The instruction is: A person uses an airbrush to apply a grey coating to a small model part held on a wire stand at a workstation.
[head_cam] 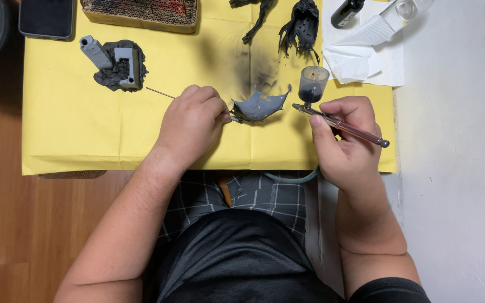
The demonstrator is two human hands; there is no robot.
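My left hand [191,122] is closed around a thin metal rod [160,93] that carries a small grey curved model part [260,104], held above the yellow paper sheet [68,129]. In my right hand [343,140] lies an airbrush [341,124] with a dark paint cup [313,83] on top; its nozzle points left at the grey part from a short distance. A dark patch of overspray [251,70] marks the paper just behind the part.
A grey model base with blocks [116,63] sits at the back left. Black painted parts [301,25] lie at the back middle, beside white paper towels [366,47] and a dark bottle [346,12]. A phone [47,18] and a cardboard block [141,12] are at the back.
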